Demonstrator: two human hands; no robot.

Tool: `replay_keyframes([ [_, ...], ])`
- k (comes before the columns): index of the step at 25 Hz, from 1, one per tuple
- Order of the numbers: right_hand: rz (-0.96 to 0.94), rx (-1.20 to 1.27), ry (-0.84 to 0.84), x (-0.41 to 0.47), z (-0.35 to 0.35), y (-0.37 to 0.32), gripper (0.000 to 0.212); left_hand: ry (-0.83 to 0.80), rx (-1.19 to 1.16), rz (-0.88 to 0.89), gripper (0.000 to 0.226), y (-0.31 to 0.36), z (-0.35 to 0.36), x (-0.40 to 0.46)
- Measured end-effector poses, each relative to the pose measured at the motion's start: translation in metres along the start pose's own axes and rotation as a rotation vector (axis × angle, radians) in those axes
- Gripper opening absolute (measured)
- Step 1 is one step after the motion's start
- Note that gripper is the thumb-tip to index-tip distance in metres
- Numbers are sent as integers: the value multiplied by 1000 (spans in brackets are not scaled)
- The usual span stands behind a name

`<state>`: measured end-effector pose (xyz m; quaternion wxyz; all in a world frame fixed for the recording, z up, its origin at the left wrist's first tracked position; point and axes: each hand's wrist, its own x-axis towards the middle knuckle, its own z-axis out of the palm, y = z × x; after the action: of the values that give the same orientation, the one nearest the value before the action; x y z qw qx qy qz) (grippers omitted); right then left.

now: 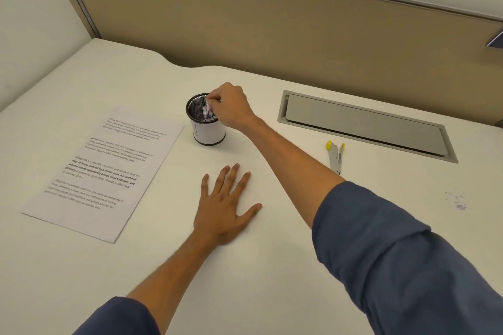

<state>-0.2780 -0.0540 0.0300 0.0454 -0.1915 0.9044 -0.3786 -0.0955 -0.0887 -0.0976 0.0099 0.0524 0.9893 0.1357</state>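
Dropping waste | your right hand [231, 106] pinches a white paper scrap [207, 108] just above the mesh cup [208, 129]'s mouth; left hand [226, 204] lies spread flat near the cup | carry done; release not yet

Your black mesh pen cup [209, 130], wrapped in a white label, is standing upright on the desk [253, 275]; a crumpled white paper scrap [208, 109] is hanging just inside its open mouth.

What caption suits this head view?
Right hand pinches a white scrap over a mesh cup; left hand rests flat on the desk.
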Motion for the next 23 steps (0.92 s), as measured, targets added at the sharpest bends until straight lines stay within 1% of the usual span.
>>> replay_keyframes([
  [2,-35,-183,-94,6,3,-1,18,-5,-2,-1,74,-1,1,1],
  [4,-82,-309,-127,6,2,-4,16,-9,-1,1,74,-1,1,1],
  [7,-170,-472,-61,5,-2,-9,28,-16,10,-3,74,0,0,1],
  [9,-198,-526,-9,4,-3,-10,26,-19,5,-3,74,0,0,1],
  [12,-180,-522,-1,1,1,-13,12,-21,4,0,75,0,0,2],
  [13,-160,-502,-16,0,2,-14,11,-18,3,0,75,-1,1,2],
  [14,-148,-479,-24,-1,3,-14,14,-16,2,0,74,-1,1,2],
  [16,-161,-465,-28,-5,4,-14,13,-15,-3,3,74,-1,2,2],
  [18,-190,-456,-2,-8,4,-16,26,-12,-5,7,74,-1,2,2],
  [19,-186,-426,11,-10,6,-18,29,-13,-2,10,74,-2,2,2],
  [23,-151,-363,15,-13,13,-20,30,-18,11,11,80,-1,1,2],
])
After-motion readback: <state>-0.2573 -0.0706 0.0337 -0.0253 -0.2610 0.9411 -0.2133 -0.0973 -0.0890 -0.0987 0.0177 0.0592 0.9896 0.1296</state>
